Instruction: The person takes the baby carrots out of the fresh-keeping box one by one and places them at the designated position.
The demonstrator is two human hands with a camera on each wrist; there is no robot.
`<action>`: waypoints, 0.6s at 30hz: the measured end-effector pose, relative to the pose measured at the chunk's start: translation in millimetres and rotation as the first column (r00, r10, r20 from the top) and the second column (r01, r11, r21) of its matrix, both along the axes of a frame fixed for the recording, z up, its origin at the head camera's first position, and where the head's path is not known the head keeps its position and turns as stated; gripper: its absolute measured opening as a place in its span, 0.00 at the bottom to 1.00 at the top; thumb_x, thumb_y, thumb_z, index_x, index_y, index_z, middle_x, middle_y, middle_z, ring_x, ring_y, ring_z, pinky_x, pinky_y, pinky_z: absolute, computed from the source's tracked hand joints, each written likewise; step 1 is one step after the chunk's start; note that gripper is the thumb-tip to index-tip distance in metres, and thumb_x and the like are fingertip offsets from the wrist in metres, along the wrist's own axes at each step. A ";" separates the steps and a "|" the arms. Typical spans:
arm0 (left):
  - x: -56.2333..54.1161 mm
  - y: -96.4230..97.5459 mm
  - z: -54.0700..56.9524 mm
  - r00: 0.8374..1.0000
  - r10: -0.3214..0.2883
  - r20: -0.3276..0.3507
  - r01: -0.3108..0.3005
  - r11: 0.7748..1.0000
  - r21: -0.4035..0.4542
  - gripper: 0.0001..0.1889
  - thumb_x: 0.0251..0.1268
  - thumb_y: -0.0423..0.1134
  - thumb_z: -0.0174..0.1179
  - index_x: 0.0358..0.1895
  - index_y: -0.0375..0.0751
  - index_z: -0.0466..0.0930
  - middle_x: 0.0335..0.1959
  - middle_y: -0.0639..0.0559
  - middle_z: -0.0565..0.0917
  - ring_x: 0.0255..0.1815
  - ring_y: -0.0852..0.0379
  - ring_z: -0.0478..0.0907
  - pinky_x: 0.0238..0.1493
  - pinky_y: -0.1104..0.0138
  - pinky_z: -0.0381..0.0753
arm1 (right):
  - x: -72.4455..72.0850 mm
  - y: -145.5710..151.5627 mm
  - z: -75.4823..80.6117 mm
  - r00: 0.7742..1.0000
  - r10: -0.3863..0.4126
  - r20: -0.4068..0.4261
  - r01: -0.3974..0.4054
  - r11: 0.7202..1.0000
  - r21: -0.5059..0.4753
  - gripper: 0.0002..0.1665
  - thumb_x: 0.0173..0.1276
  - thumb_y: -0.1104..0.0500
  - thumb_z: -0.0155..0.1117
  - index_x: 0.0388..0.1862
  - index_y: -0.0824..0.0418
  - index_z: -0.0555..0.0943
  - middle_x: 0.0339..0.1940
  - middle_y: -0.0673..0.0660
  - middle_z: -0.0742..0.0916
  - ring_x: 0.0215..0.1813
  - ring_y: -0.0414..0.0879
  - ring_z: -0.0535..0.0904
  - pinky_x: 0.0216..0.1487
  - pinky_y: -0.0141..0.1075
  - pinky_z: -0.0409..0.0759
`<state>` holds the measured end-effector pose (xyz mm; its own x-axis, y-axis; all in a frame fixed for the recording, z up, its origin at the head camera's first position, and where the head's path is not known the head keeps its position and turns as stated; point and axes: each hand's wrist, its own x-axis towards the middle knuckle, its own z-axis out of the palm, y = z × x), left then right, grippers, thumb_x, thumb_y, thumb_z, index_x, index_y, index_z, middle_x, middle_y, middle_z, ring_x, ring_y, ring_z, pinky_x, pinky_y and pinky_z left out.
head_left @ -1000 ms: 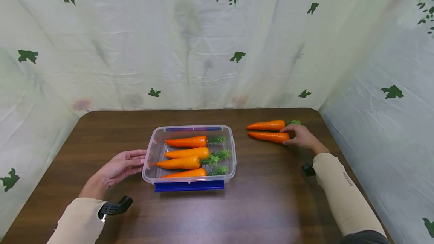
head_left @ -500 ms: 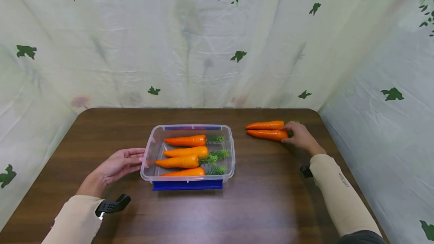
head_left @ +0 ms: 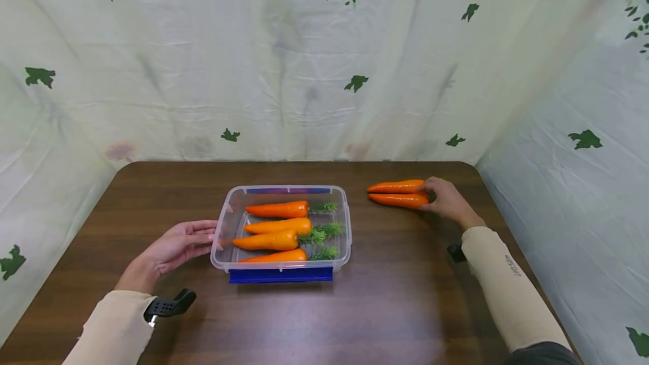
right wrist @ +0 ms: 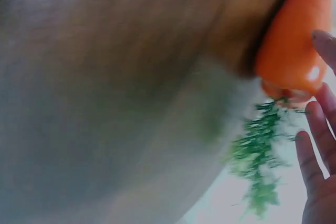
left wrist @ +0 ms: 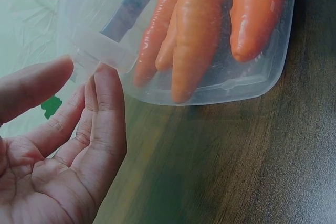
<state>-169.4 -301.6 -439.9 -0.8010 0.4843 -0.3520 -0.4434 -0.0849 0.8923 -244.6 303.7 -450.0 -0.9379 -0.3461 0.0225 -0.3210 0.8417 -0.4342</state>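
Observation:
In the head view, a clear plastic box (head_left: pixel 346 224) with blue latches holds several orange carrots (head_left: pixel 276 240) with green tops. My left hand (head_left: pixel 174 248) touches its left end. In the left wrist view the fingers (left wrist: pixel 107 103) are nearly straight at the box's rim, with the thumb just apart from them. Two more carrots lie side by side on the right: a far carrot (head_left: pixel 392 187) and a near carrot (head_left: pixel 395 200). Over their leafy ends is my right hand (head_left: pixel 447 203). The right wrist view shows its thumb against one carrot (right wrist: pixel 291 40), fingers spread beside the green leaves (right wrist: pixel 260 150).
Everything stands on a brown wooden table (head_left: pixel 324 320). A pale cloth backdrop (head_left: pixel 304 61) with green leaf and bird prints rises behind it and along both sides. Each wrist wears a black strap, such as the left strap (head_left: pixel 169 306).
My right hand has shifted slightly toward the back, its index finger moving from between the two carrots to over the far one. The box, carrots and left hand stay in place.

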 end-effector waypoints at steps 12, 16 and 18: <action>0.0 -0.5 0.8 1.000 -0.006 -0.001 0.006 1.000 0.005 0.14 0.71 0.28 0.51 0.52 0.48 0.79 0.50 0.52 0.83 0.50 0.52 0.83 0.53 0.64 0.79 | -8.4 -48.9 34.5 0.986 0.099 0.135 -0.081 0.988 -0.129 0.22 0.58 0.63 0.73 0.52 0.67 0.80 0.51 0.64 0.82 0.53 0.61 0.76 0.58 0.56 0.73; 1.0 -0.9 1.0 1.000 -0.012 -0.011 0.012 1.000 0.016 0.14 0.72 0.27 0.50 0.52 0.47 0.79 0.49 0.52 0.84 0.49 0.52 0.83 0.52 0.65 0.80 | -11.6 -75.9 48.2 0.957 0.190 0.219 -0.141 0.965 -0.220 0.21 0.59 0.63 0.72 0.52 0.64 0.80 0.52 0.63 0.83 0.55 0.60 0.77 0.58 0.53 0.74; 1.1 -0.4 0.4 1.000 -0.015 -0.017 0.015 1.000 0.026 0.14 0.72 0.27 0.49 0.51 0.47 0.79 0.49 0.52 0.83 0.49 0.52 0.83 0.52 0.65 0.80 | -14.4 -89.5 54.6 0.945 0.232 0.229 -0.178 0.956 -0.234 0.20 0.59 0.63 0.72 0.51 0.61 0.81 0.51 0.60 0.84 0.53 0.57 0.78 0.57 0.50 0.77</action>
<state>-168.3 -302.0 -439.4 -0.7993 0.5052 -0.3255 -0.4296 -0.1014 0.8973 -259.0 214.2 -395.4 -0.8311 -0.5446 -0.1125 -0.3345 0.6513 -0.6811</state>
